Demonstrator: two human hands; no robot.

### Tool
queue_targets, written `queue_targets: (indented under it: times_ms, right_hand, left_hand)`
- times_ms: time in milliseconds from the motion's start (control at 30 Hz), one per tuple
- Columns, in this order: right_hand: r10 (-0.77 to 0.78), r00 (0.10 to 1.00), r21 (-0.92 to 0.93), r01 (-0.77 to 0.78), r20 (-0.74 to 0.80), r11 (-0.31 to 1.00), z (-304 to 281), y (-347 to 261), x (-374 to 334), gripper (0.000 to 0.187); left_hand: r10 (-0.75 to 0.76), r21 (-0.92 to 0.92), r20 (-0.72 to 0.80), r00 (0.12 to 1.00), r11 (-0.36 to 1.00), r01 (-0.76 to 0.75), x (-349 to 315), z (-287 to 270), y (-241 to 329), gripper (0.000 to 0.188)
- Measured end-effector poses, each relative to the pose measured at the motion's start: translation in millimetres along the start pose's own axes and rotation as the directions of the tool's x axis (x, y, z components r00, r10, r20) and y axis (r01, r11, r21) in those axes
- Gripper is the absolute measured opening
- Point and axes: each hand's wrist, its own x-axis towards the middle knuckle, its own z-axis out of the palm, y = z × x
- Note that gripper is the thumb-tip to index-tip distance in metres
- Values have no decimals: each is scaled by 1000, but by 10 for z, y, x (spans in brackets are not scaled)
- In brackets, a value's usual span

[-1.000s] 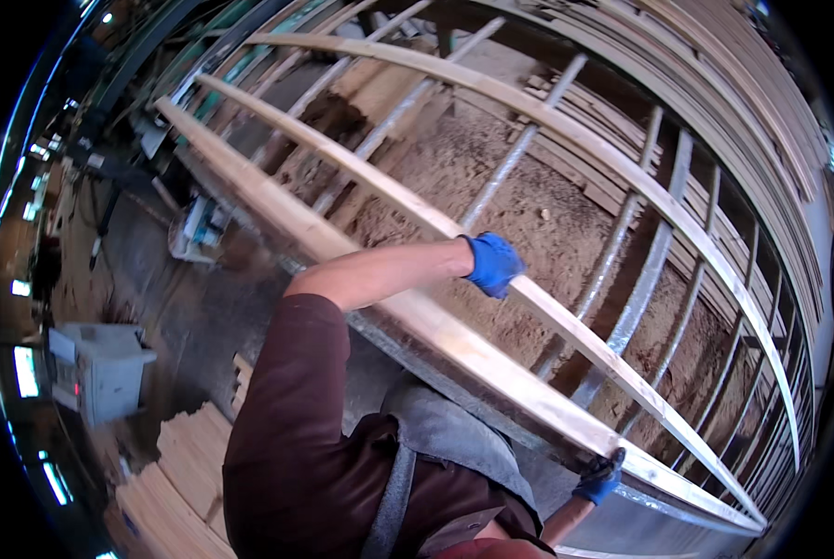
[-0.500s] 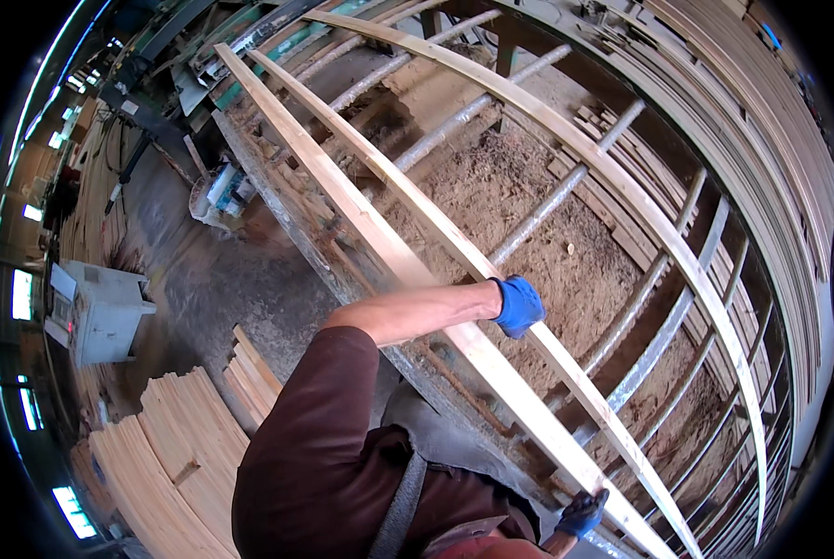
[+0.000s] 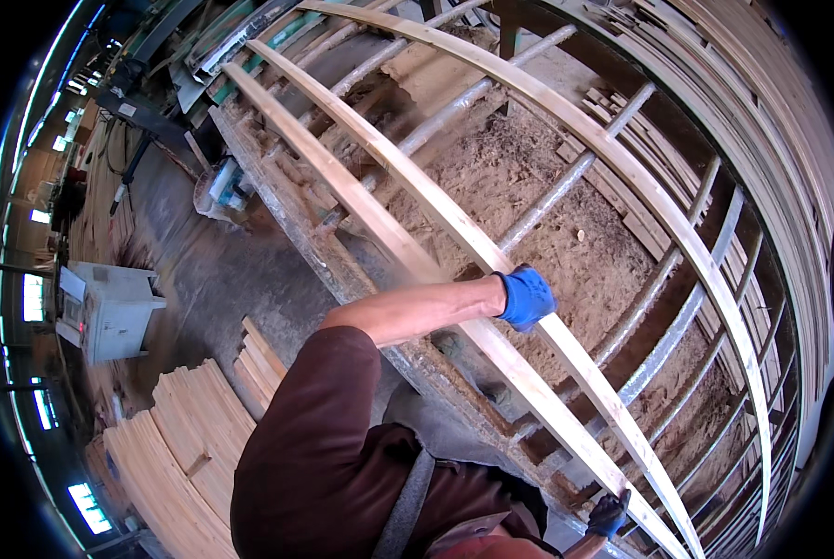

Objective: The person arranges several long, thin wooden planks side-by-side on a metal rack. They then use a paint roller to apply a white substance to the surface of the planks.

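Observation:
My left hand (image 3: pixel 526 298), in a blue glove, reaches over the near wooden board (image 3: pixel 370 210) and closes round the middle wooden board (image 3: pixel 440 207). Both long pale boards lie slantwise across a rack of metal rollers (image 3: pixel 549 203). At the lower right, my right hand (image 3: pixel 609 514), in a darker blue glove, has its fingers closed on the edge of the near board. A third board (image 3: pixel 612 149) lies farther right on the rollers, apart from both hands and curved by the lens.
Sawdust (image 3: pixel 566 242) covers the ground under the rollers. Stacked planks (image 3: pixel 761 121) line the far right. Cut boards (image 3: pixel 189 447) are piled at my lower left, near a grey cabinet (image 3: pixel 119 312). A bucket (image 3: pixel 221 191) stands beside the rack's near rail (image 3: pixel 277 210).
The near board has slid toward the lower right, so its far end now sits short of the middle board's end. My right hand has moved right; my left stays on the middle board.

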Motion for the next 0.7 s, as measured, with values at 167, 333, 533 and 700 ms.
queue_targets:
  times_ms: [167,333,533,700]
  right_hand:
    - [27,985,-243,-69,-172,968,532,39,-208,35]
    - [128,989,-369,-144,-68,918,278,-61,-127,43]
    - [110,987,-376,-146,-115,915,110,-25,36,42]
    - [530,839,394,-532,124,750,-383,-68,320,24]
  left_hand:
    - [-52,90,-135,989,994,65,-55,73,30,36]
    - [-67,133,-168,983,987,90,-32,194,45,36]
    - [-62,136,-247,967,986,98,-26,212,70,33]
    - [-85,148,-258,962,981,126,-72,254,90,33]
